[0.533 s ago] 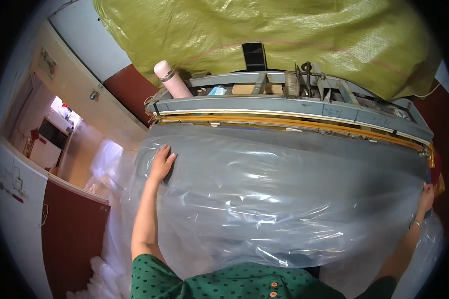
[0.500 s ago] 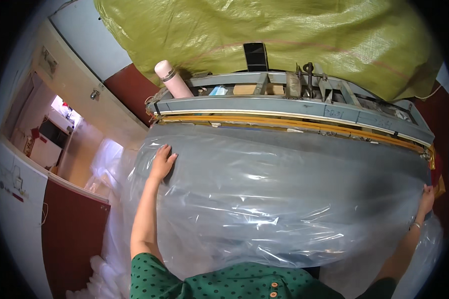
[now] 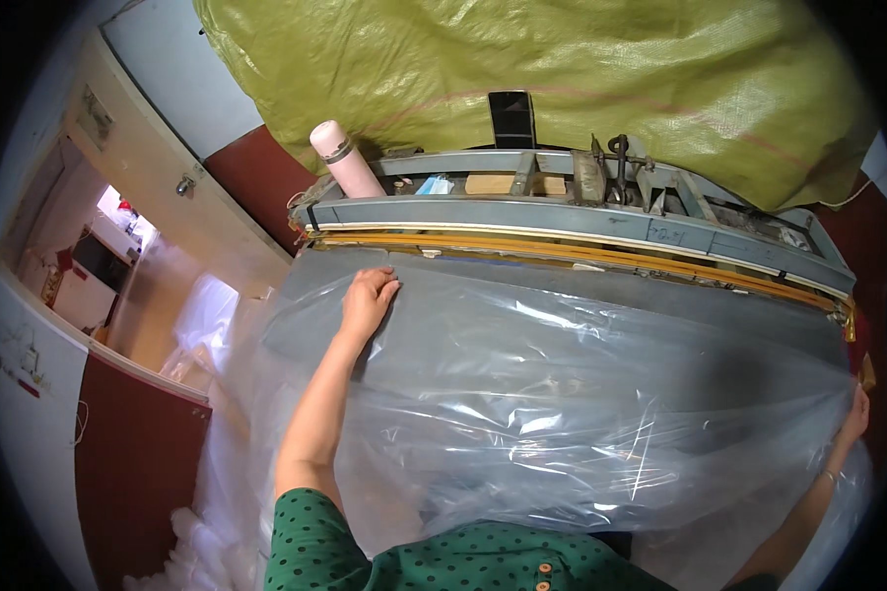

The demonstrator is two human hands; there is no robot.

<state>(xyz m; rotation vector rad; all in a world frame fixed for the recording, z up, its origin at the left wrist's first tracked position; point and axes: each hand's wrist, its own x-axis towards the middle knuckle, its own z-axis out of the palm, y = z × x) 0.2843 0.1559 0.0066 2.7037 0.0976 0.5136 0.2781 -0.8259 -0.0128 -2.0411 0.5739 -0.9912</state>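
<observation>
A wide sheet of clear plastic film (image 3: 522, 414), creased and shiny, lies over a grey work surface (image 3: 310, 266) and hangs down its near side. Toward the far edge, left of the middle, my left hand (image 3: 368, 300) is closed with bent fingers on the film, and folds run out from it. At the far right my right hand (image 3: 855, 414) pinches the film's right edge and holds it stretched. The fingertips of that hand are partly hidden.
Behind the surface runs a grey metal frame (image 3: 581, 218) with orange strips (image 3: 562, 251). On it stand a pink flask (image 3: 348, 163) and a black phone (image 3: 512, 118). A yellow-green woven sheet (image 3: 581, 59) hangs behind. More film piles at left, near an open door (image 3: 168, 163).
My left hand has moved right and farther from me, its fingers now bent. My right hand has shifted slightly right and nearer. The film's far edge slants nearer to me on the right.
</observation>
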